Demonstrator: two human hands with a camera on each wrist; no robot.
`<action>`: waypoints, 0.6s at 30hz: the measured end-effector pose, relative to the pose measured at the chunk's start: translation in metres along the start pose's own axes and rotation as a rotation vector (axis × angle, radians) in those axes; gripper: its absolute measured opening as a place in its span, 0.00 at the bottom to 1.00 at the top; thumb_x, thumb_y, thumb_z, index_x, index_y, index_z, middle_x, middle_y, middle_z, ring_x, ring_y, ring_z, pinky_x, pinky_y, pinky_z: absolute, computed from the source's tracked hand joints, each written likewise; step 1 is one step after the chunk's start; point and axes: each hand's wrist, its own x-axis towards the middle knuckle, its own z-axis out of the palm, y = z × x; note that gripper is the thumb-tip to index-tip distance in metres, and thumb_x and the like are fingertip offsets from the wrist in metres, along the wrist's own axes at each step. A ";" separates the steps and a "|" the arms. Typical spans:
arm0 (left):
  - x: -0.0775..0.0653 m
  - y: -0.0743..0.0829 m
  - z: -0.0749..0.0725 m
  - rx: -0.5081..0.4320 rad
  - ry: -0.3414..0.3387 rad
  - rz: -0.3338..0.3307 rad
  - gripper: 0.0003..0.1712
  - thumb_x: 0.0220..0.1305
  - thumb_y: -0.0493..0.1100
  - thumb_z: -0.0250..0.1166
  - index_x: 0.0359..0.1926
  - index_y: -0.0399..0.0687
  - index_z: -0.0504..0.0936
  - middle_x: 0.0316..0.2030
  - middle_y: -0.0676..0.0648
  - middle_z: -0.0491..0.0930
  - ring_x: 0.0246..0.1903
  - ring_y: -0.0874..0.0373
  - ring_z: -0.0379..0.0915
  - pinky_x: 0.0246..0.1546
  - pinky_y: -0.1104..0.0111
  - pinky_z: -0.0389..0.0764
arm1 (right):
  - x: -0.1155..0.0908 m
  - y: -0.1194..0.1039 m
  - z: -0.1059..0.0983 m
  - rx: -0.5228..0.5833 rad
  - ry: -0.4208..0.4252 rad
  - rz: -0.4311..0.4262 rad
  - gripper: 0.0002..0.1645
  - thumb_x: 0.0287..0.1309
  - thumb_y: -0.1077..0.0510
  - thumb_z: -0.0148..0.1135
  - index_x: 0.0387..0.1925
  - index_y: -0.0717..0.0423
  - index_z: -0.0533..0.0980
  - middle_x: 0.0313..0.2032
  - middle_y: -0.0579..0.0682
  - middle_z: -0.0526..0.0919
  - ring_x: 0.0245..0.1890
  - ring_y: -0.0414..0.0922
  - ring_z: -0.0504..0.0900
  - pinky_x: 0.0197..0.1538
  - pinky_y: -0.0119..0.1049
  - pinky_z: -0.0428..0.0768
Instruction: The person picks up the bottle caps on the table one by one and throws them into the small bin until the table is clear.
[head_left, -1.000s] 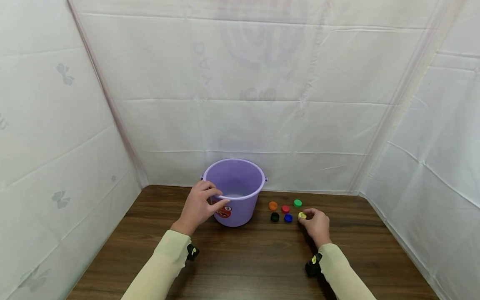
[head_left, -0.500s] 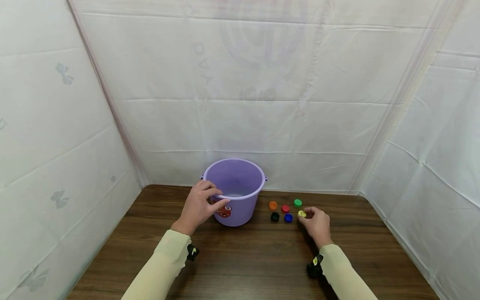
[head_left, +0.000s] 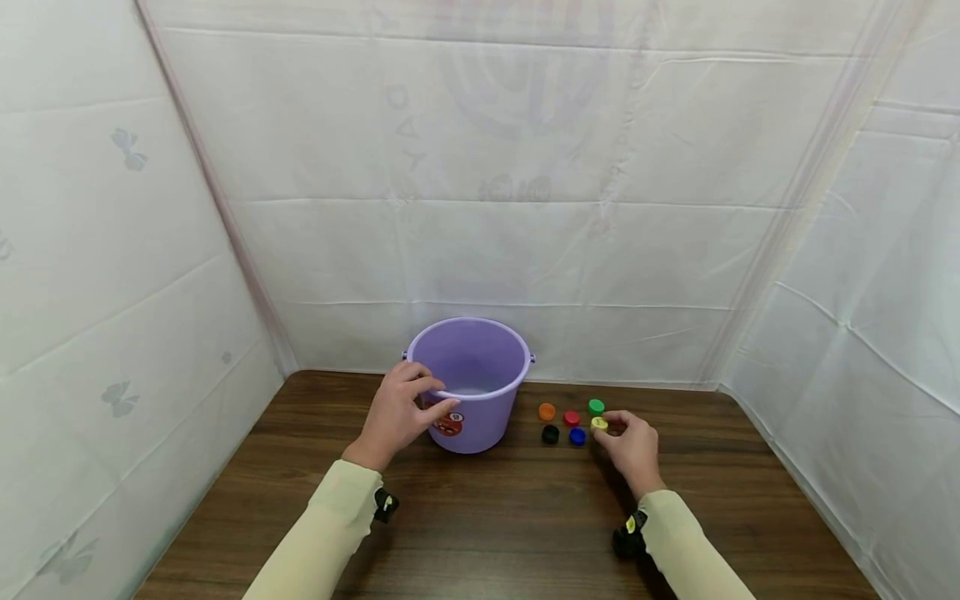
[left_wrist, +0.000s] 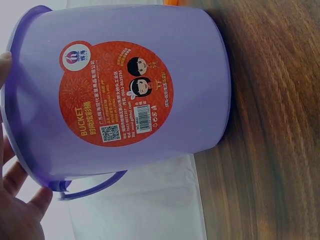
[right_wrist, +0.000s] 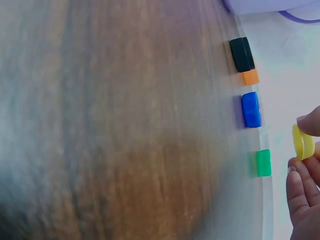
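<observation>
A purple plastic bucket (head_left: 487, 417) stands upright at the back of the table, a round red label (left_wrist: 115, 95) on its side. My left hand (head_left: 393, 417) holds its near-left rim, thumb outside and fingers over the edge. Between thumb and fingers, my right hand (head_left: 636, 450) pinches a yellow bottle cap (head_left: 599, 424); in the right wrist view the yellow cap (right_wrist: 303, 142) is raised above the tabletop. To its left lie the blue cap (head_left: 577, 436) and black cap (head_left: 551, 434), with the orange cap (head_left: 547, 412), red cap (head_left: 572, 418) and green cap (head_left: 596, 407) behind.
The dark wooden table (head_left: 480, 533) has white sheeting (head_left: 630, 250) hung close behind it and along both sides. In the left wrist view the bucket's handle (left_wrist: 95, 187) hangs down along its far side. A small black device is strapped to each wrist.
My right hand has lifted the yellow cap and shifted it slightly left and away, closer to the green cap. The left hand and bucket keep their place.
</observation>
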 end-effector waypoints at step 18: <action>0.000 -0.002 0.000 -0.006 -0.009 -0.007 0.14 0.51 0.53 0.82 0.32 0.51 0.89 0.34 0.53 0.80 0.40 0.55 0.74 0.46 0.56 0.77 | -0.005 -0.020 0.000 0.156 -0.016 0.016 0.19 0.52 0.56 0.79 0.45 0.59 0.86 0.40 0.58 0.90 0.40 0.47 0.88 0.38 0.21 0.79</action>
